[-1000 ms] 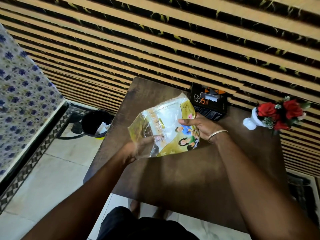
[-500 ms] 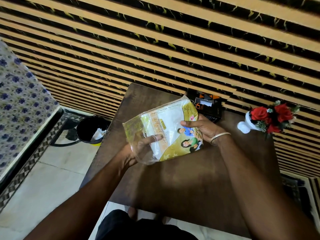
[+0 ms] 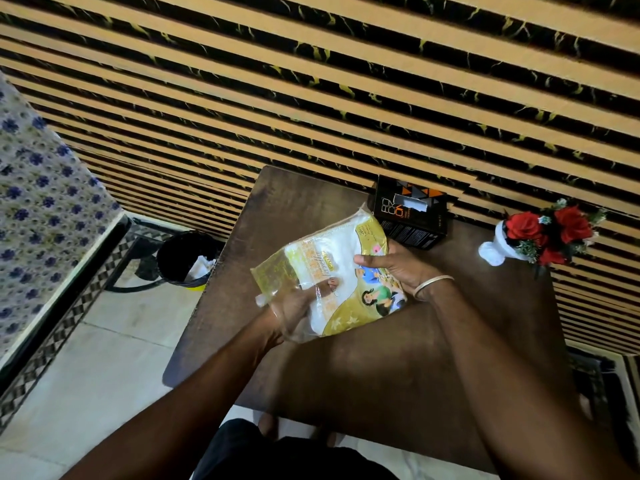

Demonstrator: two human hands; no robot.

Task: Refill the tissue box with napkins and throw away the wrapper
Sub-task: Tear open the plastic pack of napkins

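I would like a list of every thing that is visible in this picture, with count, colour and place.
napkin pack: one, yellow and clear wrapper with white napkins, held above the table
tissue box: one, black with orange, far edge of table
table: one, dark brown, centre
flower vase: one, white with red flowers, table's right side
bin: one, black, on floor left of table
patterned cloth: one, white with blue flowers, far left
bangle: one, pale, right wrist
left hand: inside the wrapper's open end
right hand: gripping the pack
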